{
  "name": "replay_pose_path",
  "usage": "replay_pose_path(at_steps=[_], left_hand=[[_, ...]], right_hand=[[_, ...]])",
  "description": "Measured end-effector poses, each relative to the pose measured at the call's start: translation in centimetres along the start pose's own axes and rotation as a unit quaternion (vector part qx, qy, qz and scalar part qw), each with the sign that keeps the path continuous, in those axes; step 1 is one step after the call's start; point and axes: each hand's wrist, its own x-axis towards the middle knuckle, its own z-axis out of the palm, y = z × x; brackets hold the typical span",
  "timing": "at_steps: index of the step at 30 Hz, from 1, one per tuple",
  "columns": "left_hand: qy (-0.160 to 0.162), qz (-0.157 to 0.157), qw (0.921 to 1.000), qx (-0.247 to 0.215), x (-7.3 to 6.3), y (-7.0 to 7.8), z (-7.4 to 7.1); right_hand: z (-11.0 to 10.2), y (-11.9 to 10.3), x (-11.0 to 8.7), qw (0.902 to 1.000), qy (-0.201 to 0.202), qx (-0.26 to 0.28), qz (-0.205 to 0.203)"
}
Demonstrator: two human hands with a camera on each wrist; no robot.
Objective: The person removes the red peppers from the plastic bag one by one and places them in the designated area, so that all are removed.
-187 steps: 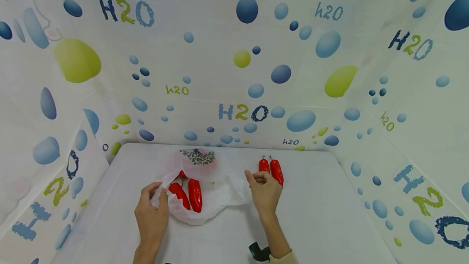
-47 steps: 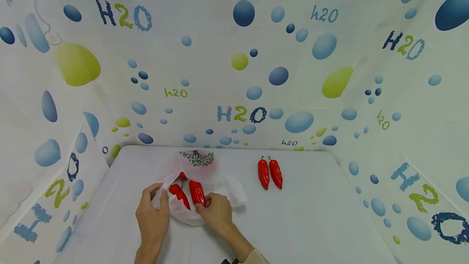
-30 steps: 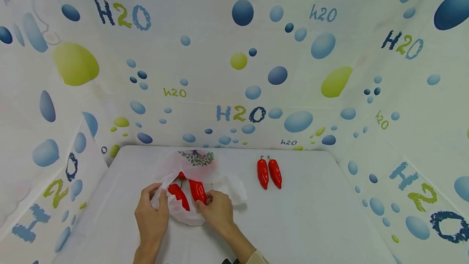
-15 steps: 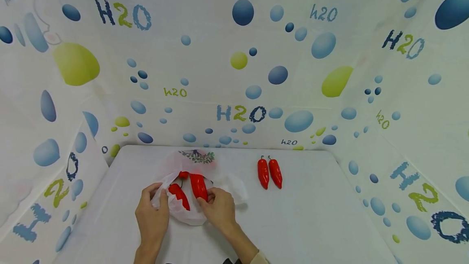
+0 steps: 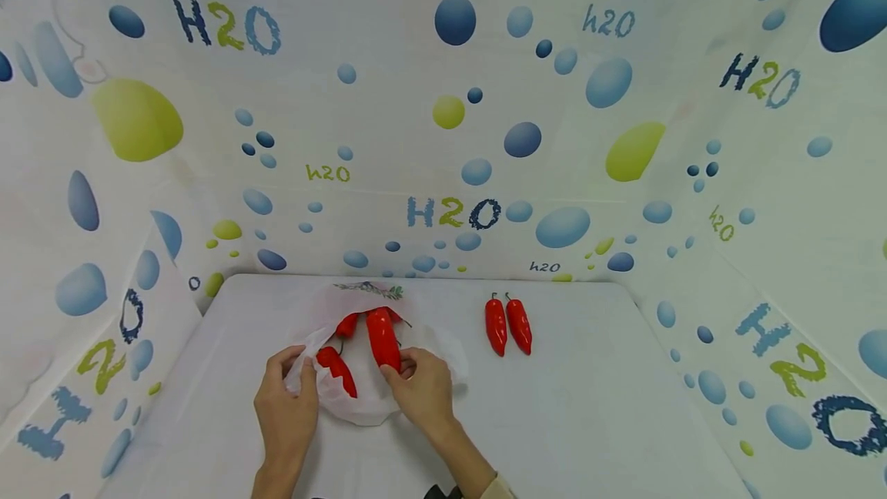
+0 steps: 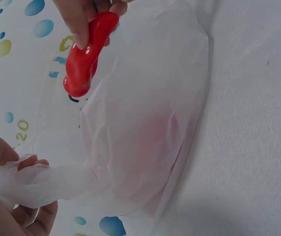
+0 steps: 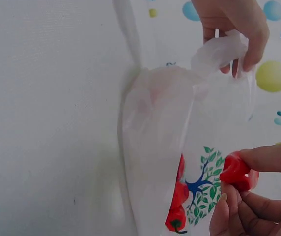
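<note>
My left hand [image 5: 286, 399] grips the gathered handle of a thin white plastic bag [image 5: 360, 410], holding its mouth apart. In the left wrist view the handle runs between thumb and fingers. With thumb and fingertips, my right hand [image 5: 424, 391] pinches a red pepper [image 5: 383, 339] by its lower tip. Its stem end points away; in the left wrist view this pepper [image 6: 84, 64] hangs above the bag, stem down. Inside the mouth lie more red peppers [image 5: 336, 370], partly covered by the plastic. The right wrist view shows several peppers [image 7: 179, 196] by the printed tree.
Two red peppers [image 5: 507, 326] lie side by side on the white table [image 5: 589, 391], right of the bag. A patterned curtain [image 5: 388, 114] stands behind the table and along both sides. Loose plastic [image 5: 443, 353] spreads right of the mouth.
My right hand was beside the two table peppers, then came left to the bag and pinched a pepper there. That pepper is now raised and farther back. My left hand stays at the handle.
</note>
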Motion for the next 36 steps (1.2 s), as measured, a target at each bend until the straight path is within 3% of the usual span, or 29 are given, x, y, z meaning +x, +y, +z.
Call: replay_pose_path(at_steps=[5, 12, 36], left_hand=[[0.008, 0.010, 0.9999, -0.003, 0.0, -0.1, 0.0], [0.004, 0.002, 0.9999, 0.009, -0.1, 0.1, 0.0], [0.004, -0.003, 0.9998, 0.020, -0.1, 0.1, 0.0]], right_hand=[[-0.2, 0.2, 0.2, 0.9999, 0.006, 0.012, -0.009], [-0.5, 0.4, 0.3, 0.9999, 0.009, 0.014, 0.000], [-1.9, -0.2, 0.3, 0.9985, 0.034, 0.025, -0.036]])
